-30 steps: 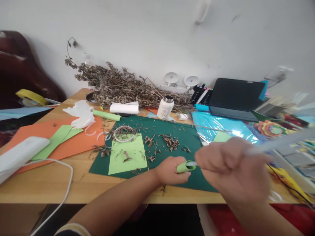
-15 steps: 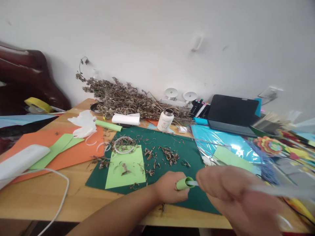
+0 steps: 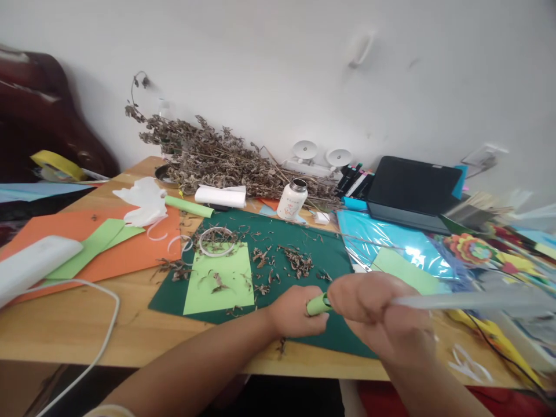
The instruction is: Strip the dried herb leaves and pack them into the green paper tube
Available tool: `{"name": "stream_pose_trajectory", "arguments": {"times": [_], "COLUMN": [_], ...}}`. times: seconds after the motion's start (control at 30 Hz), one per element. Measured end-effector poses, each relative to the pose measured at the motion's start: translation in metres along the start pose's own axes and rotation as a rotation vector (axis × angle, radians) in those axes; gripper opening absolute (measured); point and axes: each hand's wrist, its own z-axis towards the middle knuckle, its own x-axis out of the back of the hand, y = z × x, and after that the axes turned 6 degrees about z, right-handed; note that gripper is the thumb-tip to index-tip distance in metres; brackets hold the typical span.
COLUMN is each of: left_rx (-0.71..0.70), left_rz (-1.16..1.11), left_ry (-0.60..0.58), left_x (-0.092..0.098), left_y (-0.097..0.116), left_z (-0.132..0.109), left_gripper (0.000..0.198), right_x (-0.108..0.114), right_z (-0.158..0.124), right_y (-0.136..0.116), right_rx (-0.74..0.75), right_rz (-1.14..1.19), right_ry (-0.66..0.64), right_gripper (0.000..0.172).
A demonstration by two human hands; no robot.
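My left hand (image 3: 295, 313) is closed around a short roll of light green paper (image 3: 317, 305), its open end facing right. In my right hand (image 3: 377, 310) is a long translucent whitish stick (image 3: 460, 300). Its far length stretches off to the right and is blurred. The right fingertips touch the roll's mouth, so the stick's front end is hidden there. Beneath both hands lies a dark green mat (image 3: 278, 231), bearing a light green paper sheet (image 3: 200, 289), crumbled dry leaves (image 3: 297, 260) and a white ring (image 3: 217, 242).
A bundle of dried plants (image 3: 217, 150) lies along the wall. An open white bottle (image 3: 292, 200) stands behind the mat. Scissors (image 3: 360, 262) rest near blue plastic film (image 3: 386, 237). A dark tablet (image 3: 414, 185) is propped at the back right. A white cord (image 3: 113, 324) runs over the left side.
My right hand has moved left, up to the mouth of the green roll, and the stick's bare length between them is now out of sight. The left hand still grips the roll.
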Motion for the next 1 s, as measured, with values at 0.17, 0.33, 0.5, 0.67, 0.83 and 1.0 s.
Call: {"name": "stream_pose_trajectory", "arguments": {"times": [0.17, 0.33, 0.5, 0.67, 0.83, 1.0], "left_rx": [-0.017, -0.032, -0.066, -0.117, -0.106, -0.089], "left_rz": [0.023, 0.011, -0.044, -0.077, -0.082, -0.128], "left_ry": [-0.009, -0.025, -0.022, -0.03, -0.006, -0.021], "left_x": [0.002, 0.004, 0.005, 0.006, 0.007, 0.007], "left_y": [0.002, 0.002, 0.0, 0.001, 0.0, -0.001], "left_z": [0.0, 0.001, 0.002, 0.002, 0.002, 0.003], "left_gripper": [0.01, 0.007, 0.008, 0.008, 0.003, 0.005], "right_x": [-0.002, -0.007, -0.007, -0.006, -0.006, -0.004], "right_z": [0.006, 0.016, 0.021, 0.02, 0.019, 0.021], "right_y": [-0.011, -0.015, -0.007, -0.009, -0.013, -0.008], "right_rx": [-0.005, -0.013, -0.014, -0.019, -0.02, 0.0], "right_rz": [0.176, 0.197, 0.194, 0.22, 0.228, 0.228], "right_ry": [0.027, 0.082, 0.115, 0.096, 0.15, 0.156], "right_gripper": [0.039, 0.046, 0.036, 0.031, 0.033, 0.032]}}
